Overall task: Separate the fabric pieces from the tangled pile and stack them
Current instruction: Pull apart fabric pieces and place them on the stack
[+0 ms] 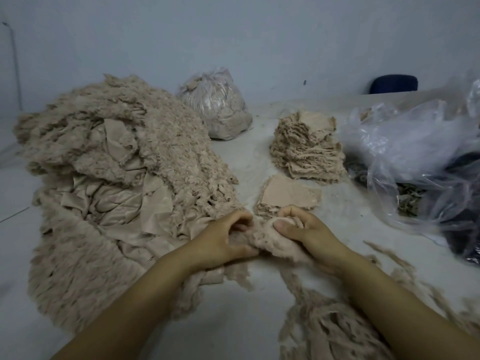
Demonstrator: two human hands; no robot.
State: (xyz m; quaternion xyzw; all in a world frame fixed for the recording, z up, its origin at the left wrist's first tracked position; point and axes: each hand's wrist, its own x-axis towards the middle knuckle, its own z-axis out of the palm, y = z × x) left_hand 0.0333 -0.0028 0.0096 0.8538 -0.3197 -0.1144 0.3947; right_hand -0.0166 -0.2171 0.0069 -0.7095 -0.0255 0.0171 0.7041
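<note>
We hold a fuzzy fabric piece in the middle, low over the pale floor; our left hand has its fingers bent around the left end of it, with the thumb pressed along the bottom edge; our right hand has its fingers curled over the right end, with the thumb flat on the fluffy side; both hands grip the same piece, and they are very close to each other.

The big tangled pile lies on our left, touching our left hand; it is beige, woolly on one side and smooth on the other; it spreads from near the wall down past our left arm.

Just behind our hands sits a short stack of flat pieces with the smooth side up; farther back, near it, stands a tall stack of the same pieces.

A clear bag full of beige scraps stands at the back, beside the big pile; on our right lie crumpled plastic bags, and we see dark stuff inside them but cannot tell what it is; loose fluffy strips trail on the floor under our right arm; a dark blue thing sits far back by the wall.
</note>
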